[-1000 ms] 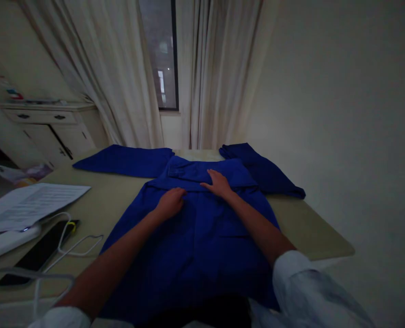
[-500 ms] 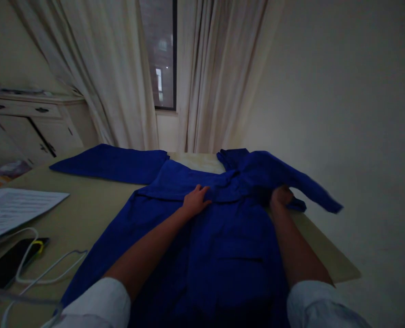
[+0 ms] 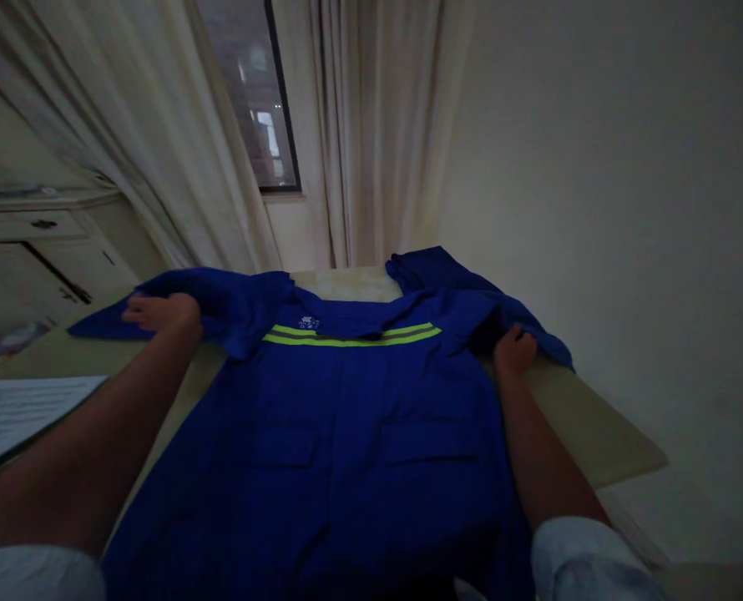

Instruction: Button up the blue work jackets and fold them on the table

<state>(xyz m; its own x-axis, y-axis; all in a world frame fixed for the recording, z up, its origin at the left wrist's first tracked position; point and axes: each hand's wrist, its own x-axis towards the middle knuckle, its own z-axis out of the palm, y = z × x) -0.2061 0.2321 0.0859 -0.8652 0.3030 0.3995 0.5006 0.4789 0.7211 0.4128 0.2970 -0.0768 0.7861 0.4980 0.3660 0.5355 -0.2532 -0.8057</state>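
Observation:
A blue work garment (image 3: pixel 346 417) with a yellow-green reflective stripe lies spread on a beige table (image 3: pixel 597 426). Two chest pockets face up. My left hand (image 3: pixel 162 311) rests on the left sleeve near the shoulder, fingers curled onto the cloth. On the other side, my right hand (image 3: pixel 514 349) is closed on the fabric at the right shoulder, where the right sleeve bunches toward the table's far edge.
Papers (image 3: pixel 14 413) lie at the table's left edge. A pale cabinet with drawers (image 3: pixel 39 242) stands at the left. Curtains (image 3: pixel 371 133) frame a dark window (image 3: pixel 252 92) behind the table. A bare wall fills the right side.
The folded-down upper part has been opened, showing the reflective stripe. My left hand moved from the chest out to the left sleeve. My right hand stayed at the right shoulder, gripping cloth.

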